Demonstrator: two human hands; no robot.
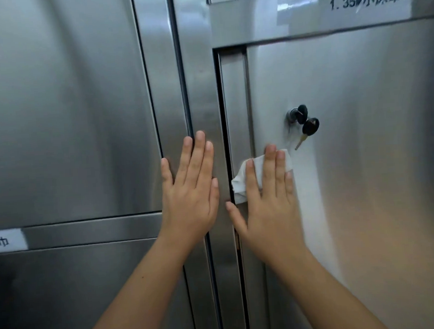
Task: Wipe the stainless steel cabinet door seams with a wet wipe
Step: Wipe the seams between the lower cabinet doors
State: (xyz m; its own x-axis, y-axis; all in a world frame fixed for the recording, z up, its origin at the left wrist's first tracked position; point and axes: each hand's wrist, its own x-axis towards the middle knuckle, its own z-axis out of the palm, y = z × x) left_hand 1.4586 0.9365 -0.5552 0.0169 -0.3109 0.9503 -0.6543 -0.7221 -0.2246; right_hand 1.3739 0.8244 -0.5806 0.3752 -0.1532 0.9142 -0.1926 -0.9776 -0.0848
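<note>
1. My right hand [267, 199], fingers straight, presses the wet wipe [241, 180] flat on the cabinet door [364, 154] at frame centre, beside the seam [225, 138].
2. My left hand [189, 189] rests flat, fingers straight, on the centre post [200, 88].
3. I see keys [308, 127] hanging upper right of the wipe.

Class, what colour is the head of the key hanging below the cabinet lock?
Black, on the hanging key, seen in the head view.

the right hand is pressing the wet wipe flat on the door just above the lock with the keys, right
Not above: the head view shows the right hand pressing the wet wipe flat on the door below the lock with the keys, slightly to its left.
</note>
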